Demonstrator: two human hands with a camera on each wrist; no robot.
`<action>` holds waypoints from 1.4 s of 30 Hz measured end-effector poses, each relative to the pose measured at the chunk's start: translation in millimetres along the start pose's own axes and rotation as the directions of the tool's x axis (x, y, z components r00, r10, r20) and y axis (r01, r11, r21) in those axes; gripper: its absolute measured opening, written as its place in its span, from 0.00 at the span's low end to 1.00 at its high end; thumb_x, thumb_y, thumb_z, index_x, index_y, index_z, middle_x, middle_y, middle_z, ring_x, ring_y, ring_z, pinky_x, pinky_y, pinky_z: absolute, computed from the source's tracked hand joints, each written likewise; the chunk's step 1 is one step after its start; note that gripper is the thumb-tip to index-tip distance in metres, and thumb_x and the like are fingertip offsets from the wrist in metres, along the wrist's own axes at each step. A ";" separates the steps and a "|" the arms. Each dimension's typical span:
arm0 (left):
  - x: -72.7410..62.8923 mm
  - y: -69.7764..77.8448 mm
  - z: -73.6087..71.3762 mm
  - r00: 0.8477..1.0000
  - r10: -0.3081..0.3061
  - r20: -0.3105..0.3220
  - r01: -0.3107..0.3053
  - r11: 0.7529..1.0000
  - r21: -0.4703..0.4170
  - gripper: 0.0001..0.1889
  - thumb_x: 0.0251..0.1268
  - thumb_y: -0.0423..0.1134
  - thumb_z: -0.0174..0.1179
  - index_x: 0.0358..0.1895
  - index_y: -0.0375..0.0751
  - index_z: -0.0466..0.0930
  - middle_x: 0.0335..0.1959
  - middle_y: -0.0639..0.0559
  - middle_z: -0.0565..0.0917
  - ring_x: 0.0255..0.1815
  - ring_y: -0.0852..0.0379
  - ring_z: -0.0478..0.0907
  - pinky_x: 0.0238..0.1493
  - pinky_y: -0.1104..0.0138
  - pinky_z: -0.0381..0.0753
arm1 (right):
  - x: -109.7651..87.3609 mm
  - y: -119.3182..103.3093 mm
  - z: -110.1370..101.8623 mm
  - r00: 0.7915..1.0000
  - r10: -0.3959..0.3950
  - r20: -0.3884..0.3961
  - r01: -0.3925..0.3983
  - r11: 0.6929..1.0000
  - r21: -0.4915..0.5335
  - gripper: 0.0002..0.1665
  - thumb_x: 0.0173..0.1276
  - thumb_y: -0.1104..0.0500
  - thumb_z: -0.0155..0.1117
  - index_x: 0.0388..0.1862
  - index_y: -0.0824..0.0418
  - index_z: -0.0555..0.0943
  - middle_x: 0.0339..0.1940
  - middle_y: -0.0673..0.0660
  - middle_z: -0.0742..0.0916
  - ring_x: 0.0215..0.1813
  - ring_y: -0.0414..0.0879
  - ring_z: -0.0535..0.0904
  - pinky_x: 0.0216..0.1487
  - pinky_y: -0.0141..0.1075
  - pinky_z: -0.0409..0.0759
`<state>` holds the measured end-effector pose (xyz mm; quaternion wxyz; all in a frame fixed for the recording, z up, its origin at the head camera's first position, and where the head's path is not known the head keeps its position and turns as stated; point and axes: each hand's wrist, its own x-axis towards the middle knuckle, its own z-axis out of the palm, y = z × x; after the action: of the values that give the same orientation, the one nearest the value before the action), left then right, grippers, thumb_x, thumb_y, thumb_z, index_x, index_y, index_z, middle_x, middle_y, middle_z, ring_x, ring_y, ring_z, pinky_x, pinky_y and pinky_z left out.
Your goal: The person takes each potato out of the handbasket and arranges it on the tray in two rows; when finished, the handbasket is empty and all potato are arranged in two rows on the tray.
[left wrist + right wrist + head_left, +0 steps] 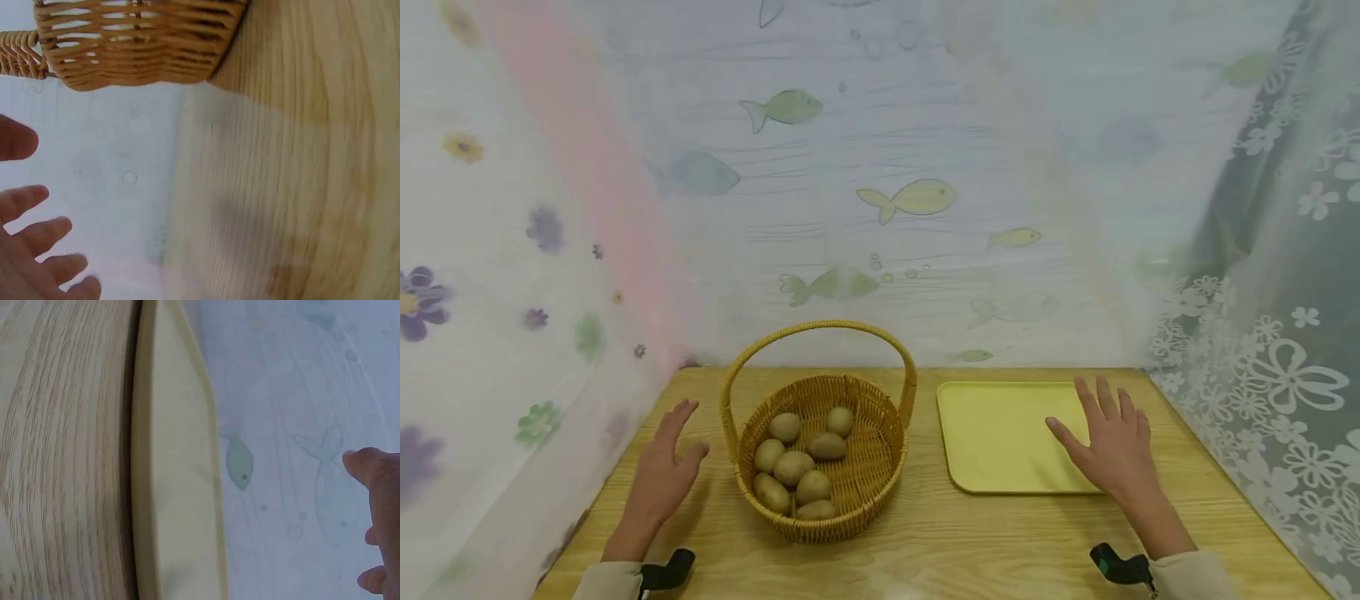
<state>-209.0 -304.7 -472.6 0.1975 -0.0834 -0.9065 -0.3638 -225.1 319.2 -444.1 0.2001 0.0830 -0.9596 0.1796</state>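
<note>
A round wicker basket [868, 492] with a tall arched handle stands left of the middle of the table, and several potatoes [793, 468] lie in it, mostly on its left side. Beside the basket's left side my left hand [662, 471] hovers with fingers extended, holding nothing. In the left wrist view the basket's woven wall [144, 47] shows above the spread fingertips. To the right lies a yellow rectangular tray [1000, 433] with nothing on it. My right hand [1112, 442] is spread over the tray's right part, hiding that corner; its fingers grip nothing.
The wooden table [925, 550] carries the basket and tray side by side with a gap between them. Sheer curtains [880, 250] printed with fish and flowers hang behind the table and along both sides. A dark wrist device [1120, 565] sits at each cuff.
</note>
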 end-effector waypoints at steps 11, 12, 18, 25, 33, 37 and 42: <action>2.0 10.2 12.5 0.970 0.206 0.128 -0.127 0.881 -0.457 0.34 0.79 0.23 0.52 0.84 0.37 0.53 0.82 0.36 0.57 0.80 0.58 0.57 0.70 0.77 0.65 | 6.3 -46.2 -0.9 0.992 -0.101 0.069 0.083 0.972 0.219 0.45 0.78 0.47 0.65 0.82 0.68 0.60 0.81 0.74 0.61 0.77 0.78 0.54 0.65 0.78 0.57; 2.5 11.4 14.2 0.968 0.216 0.130 -0.126 0.860 -0.495 0.33 0.79 0.23 0.50 0.83 0.36 0.54 0.81 0.37 0.59 0.79 0.63 0.58 0.69 0.77 0.66 | 6.5 -49.6 -0.9 0.991 -0.109 0.071 0.089 0.967 0.239 0.45 0.78 0.48 0.65 0.82 0.68 0.60 0.81 0.74 0.61 0.77 0.77 0.54 0.66 0.77 0.58; 1.4 15.3 19.6 0.972 0.178 0.151 -0.057 0.809 -0.585 0.28 0.85 0.28 0.47 0.82 0.39 0.59 0.79 0.36 0.64 0.77 0.58 0.65 0.64 0.73 0.74 | 6.7 -65.4 2.3 0.988 -0.134 0.078 0.102 0.941 0.323 0.41 0.80 0.48 0.64 0.81 0.66 0.64 0.78 0.70 0.69 0.75 0.72 0.63 0.67 0.71 0.66; -0.1 11.4 26.8 0.968 0.209 0.141 -0.064 0.745 -0.664 0.26 0.84 0.26 0.48 0.80 0.36 0.63 0.77 0.36 0.67 0.78 0.54 0.63 0.67 0.69 0.73 | 5.7 -84.4 4.9 0.982 -0.185 0.035 0.153 0.895 0.420 0.30 0.78 0.53 0.68 0.74 0.61 0.76 0.68 0.63 0.81 0.66 0.63 0.78 0.58 0.61 0.81; -2.8 6.1 36.0 0.984 0.150 0.095 -0.054 0.760 -0.647 0.23 0.81 0.26 0.53 0.75 0.29 0.68 0.70 0.32 0.74 0.72 0.55 0.71 0.64 0.67 0.78 | 8.4 -116.1 11.1 0.968 -0.249 0.021 0.204 0.835 0.511 0.22 0.77 0.56 0.68 0.67 0.59 0.82 0.61 0.56 0.86 0.60 0.55 0.83 0.55 0.54 0.85; -4.5 8.5 35.4 0.988 0.123 0.088 -0.039 0.768 -0.639 0.22 0.80 0.27 0.56 0.73 0.29 0.71 0.68 0.33 0.76 0.72 0.56 0.72 0.63 0.67 0.78 | 10.2 -129.2 18.0 0.956 -0.293 0.029 0.236 0.821 0.520 0.22 0.77 0.56 0.68 0.66 0.59 0.82 0.60 0.55 0.87 0.60 0.52 0.83 0.55 0.53 0.85; -5.8 10.0 34.4 0.988 0.110 0.111 -0.017 0.782 -0.623 0.21 0.80 0.28 0.56 0.72 0.32 0.73 0.68 0.35 0.77 0.74 0.58 0.69 0.64 0.68 0.77 | 13.0 -144.1 26.0 0.926 -0.374 0.045 0.293 0.791 0.538 0.20 0.77 0.56 0.68 0.65 0.59 0.83 0.59 0.55 0.87 0.58 0.50 0.85 0.53 0.52 0.86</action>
<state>-211.0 -273.7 -491.4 0.1068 -0.1996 -0.7450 -0.6275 -212.8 175.4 -416.1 0.1262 0.3154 -0.8568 0.3879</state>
